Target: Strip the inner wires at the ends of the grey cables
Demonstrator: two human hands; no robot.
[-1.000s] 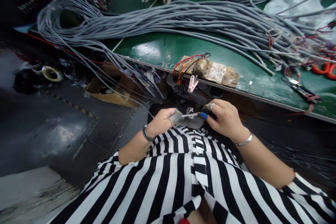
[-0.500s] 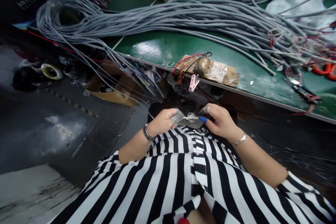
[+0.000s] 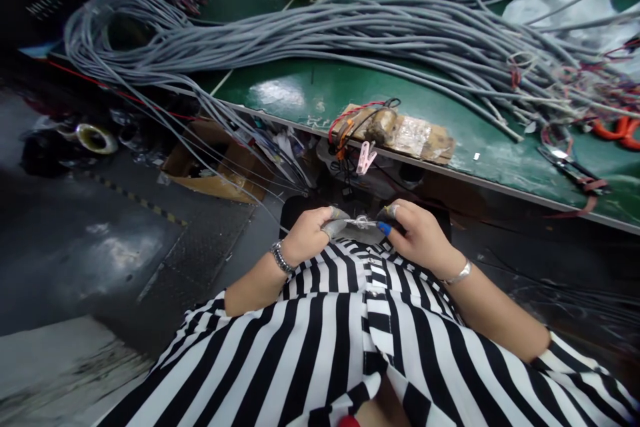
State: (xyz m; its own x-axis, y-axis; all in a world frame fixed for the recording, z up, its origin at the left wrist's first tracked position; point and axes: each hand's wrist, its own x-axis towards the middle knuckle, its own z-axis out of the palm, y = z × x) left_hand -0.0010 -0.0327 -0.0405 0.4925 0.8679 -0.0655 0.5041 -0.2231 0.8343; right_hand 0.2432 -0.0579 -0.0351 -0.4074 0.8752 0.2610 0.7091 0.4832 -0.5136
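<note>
Between my two hands stretches the frayed end of a cable (image 3: 361, 221), its silvery strands loosely bunched in the middle. My left hand (image 3: 313, 233) is closed in a pinch on the cable's left part, with grey coverings on thumb and finger. On the other side my right hand (image 3: 413, 233) pinches the strands, with a blue covering on the thumb and a grey one on a finger. Both hands are close to my striped shirt, below the table edge. A thin grey cable runs from the left towards my left hand.
A thick bundle of grey cables (image 3: 300, 33) lies along the green table (image 3: 280, 90). Near its edge are a cardboard strip (image 3: 430, 140), a pink clip (image 3: 367, 157) and pliers (image 3: 575, 170). An open cardboard box (image 3: 210, 180) stands on the floor at left.
The bunch of loose strands between my hands looks narrower and pulled straighter. Both hands keep nearly the same place and grip.
</note>
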